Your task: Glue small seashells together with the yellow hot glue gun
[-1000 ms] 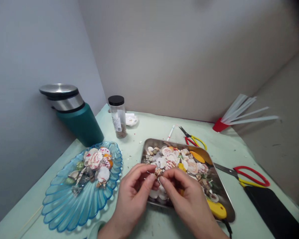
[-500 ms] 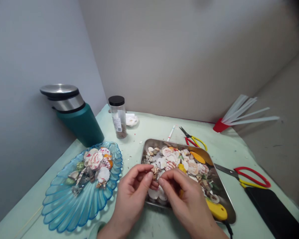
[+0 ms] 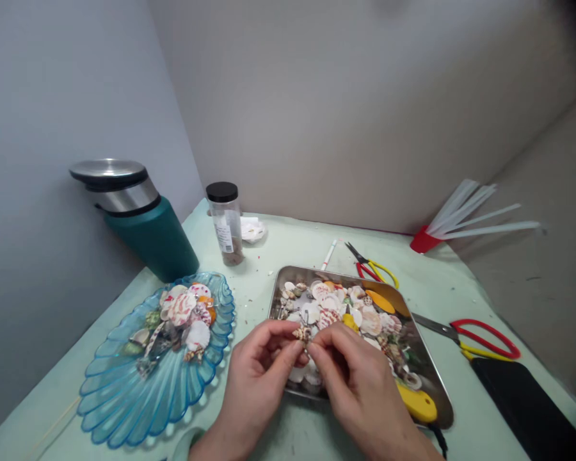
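Brown-and-cream, a small spiky shell (image 3: 301, 333) sits pinched in the left hand (image 3: 255, 378) above the metal tray (image 3: 426, 366). The right hand (image 3: 362, 378) is pinched closed just beside it, its grip too small to make out.

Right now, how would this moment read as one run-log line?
left hand: holding small brown-and-white shell | right hand: close beside it, grip unclear | beneath: metal tray, shells inside

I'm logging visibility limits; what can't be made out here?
Head view:
Small brown-and-white spiral shell: partly covered by the left hand.
Yellow rounded plastic handle: forward part hidden by the right hand.
Flat black rectangular object: cut off by the bottom edge.
White paper label on the clear cylindrical jar: print too small to read.
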{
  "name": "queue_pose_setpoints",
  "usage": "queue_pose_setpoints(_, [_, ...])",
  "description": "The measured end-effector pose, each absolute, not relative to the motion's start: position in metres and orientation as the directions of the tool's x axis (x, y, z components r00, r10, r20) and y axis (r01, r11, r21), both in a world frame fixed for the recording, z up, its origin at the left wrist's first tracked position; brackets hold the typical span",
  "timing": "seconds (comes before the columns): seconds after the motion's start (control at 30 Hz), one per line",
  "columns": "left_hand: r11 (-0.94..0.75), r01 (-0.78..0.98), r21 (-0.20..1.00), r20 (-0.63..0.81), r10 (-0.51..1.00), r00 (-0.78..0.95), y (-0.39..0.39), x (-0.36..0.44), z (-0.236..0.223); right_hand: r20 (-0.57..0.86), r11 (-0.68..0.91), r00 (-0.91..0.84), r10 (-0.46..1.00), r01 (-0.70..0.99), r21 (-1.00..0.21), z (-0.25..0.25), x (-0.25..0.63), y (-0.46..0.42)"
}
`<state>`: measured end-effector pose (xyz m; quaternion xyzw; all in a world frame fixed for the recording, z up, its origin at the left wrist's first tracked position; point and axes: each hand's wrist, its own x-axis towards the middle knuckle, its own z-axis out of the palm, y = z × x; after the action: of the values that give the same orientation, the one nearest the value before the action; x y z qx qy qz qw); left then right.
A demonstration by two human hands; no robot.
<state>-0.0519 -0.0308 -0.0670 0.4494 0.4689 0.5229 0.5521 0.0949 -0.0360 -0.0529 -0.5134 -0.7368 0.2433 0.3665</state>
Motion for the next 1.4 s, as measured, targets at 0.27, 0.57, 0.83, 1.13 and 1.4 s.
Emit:
queue_pose_setpoints(0.27, [0.036,-0.118,0.992,-0.036,0.999,0.007,-0.0345,-0.0506,-0.0689,0.301,0.358,-0.198,0.933,0.606,-0.71,-0.0546,0.0943,-0.036])
queue_pose_setpoints(0.57, [0.061,-0.15,0.987,-0.063,0.998,-0.007,-0.0332,-0.0522,-0.0653,0.294,0.342,-0.18,0.939,0.597,-0.726,-0.0505,0.095,-0.0353])
queue_pose_setpoints(0.83, [0.044,-0.062,0.997,-0.044,0.999,0.003,-0.0317,-0.0549,-0.0619,0.416,0.467,-0.242,0.877,0.634,-0.617,-0.0512,0.0988,-0.0356])
queue_pose_setpoints(1.13, [-0.029,0.009,1.0,0.029,1.0,0.009,-0.0323,-0.0546,-0.0676,0.548,0.587,-0.321,0.772,0.69,-0.422,-0.0509,0.0986,-0.0371])
queue_pose_setpoints(1.4, [0.144,-0.316,0.938,-0.142,0.989,0.028,-0.0276,-0.0572,-0.0631,0.544,0.572,-0.255,0.8,0.599,-0.561,-0.0478,0.1027,-0.0348])
